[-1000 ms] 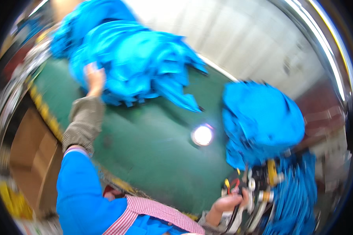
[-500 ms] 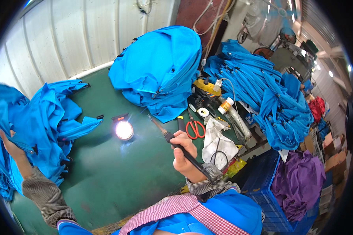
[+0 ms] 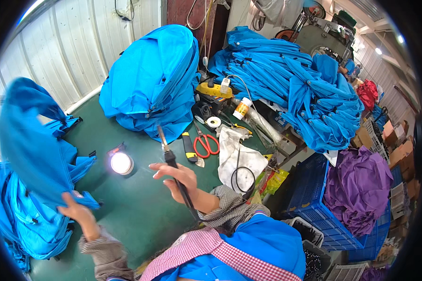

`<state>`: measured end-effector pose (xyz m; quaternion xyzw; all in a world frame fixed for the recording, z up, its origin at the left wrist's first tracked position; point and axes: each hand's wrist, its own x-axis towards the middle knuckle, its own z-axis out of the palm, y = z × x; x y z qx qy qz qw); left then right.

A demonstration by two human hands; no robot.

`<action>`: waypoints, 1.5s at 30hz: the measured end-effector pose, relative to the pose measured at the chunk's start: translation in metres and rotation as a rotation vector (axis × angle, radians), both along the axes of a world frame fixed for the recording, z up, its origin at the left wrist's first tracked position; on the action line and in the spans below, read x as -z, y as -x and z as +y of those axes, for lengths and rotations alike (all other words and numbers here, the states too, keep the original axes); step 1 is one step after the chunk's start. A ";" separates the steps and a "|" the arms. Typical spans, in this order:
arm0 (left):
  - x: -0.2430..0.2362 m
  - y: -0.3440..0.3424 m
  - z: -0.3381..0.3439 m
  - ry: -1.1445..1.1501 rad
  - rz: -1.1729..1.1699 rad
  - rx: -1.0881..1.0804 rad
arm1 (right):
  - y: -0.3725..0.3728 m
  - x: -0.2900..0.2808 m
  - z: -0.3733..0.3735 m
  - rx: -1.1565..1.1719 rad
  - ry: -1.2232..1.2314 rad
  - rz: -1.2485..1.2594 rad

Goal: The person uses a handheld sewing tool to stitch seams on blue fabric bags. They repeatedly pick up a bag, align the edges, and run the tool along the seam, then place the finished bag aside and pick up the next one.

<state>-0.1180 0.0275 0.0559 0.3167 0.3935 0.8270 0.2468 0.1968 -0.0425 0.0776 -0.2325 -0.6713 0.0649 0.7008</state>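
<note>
My right hand (image 3: 186,183) holds a soldering iron (image 3: 169,157) by its black handle, metal tip pointing up and away over the table; some of its fingers are stretched out. At the left, my left hand (image 3: 79,214), somewhat smeared by motion, is closed on the lower edge of a blue fabric piece (image 3: 37,145) that stands up in the air, blurred. Below it lies a heap of blue fabric (image 3: 37,220) with small black fittings. A small round lamp (image 3: 121,163), brightly lit, rests on the table between my hands.
The green table (image 3: 126,225) bears a big blue fabric bundle (image 3: 150,79) at the back, red-handled scissors (image 3: 206,145), a yellow-black cutter (image 3: 189,147), a white rag (image 3: 239,159) and a yellow power strip (image 3: 214,90). To the right are stacked blue fabric (image 3: 290,84) and a blue crate (image 3: 309,201) with purple cloth (image 3: 356,187).
My left hand has moved right and nearer, and a blue fabric piece has swung up off the heap. My right hand, still holding the soldering iron, has shifted left; the view has turned rightward.
</note>
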 end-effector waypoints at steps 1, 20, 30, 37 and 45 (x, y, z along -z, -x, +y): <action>0.008 -0.024 -0.009 0.003 0.123 0.013 | 0.002 0.003 0.004 -0.013 -0.007 -0.016; 0.090 -0.083 -0.045 0.154 0.056 0.250 | 0.031 0.026 0.013 -0.104 0.109 0.046; 0.091 -0.116 -0.040 0.186 0.058 0.327 | 0.119 0.028 0.093 0.074 0.104 0.040; 0.094 -0.107 -0.041 0.432 -0.015 0.483 | 0.126 0.011 0.094 -0.025 0.150 0.116; 0.077 -0.096 -0.020 0.407 -0.202 0.572 | 0.123 0.006 0.095 -0.020 0.257 0.229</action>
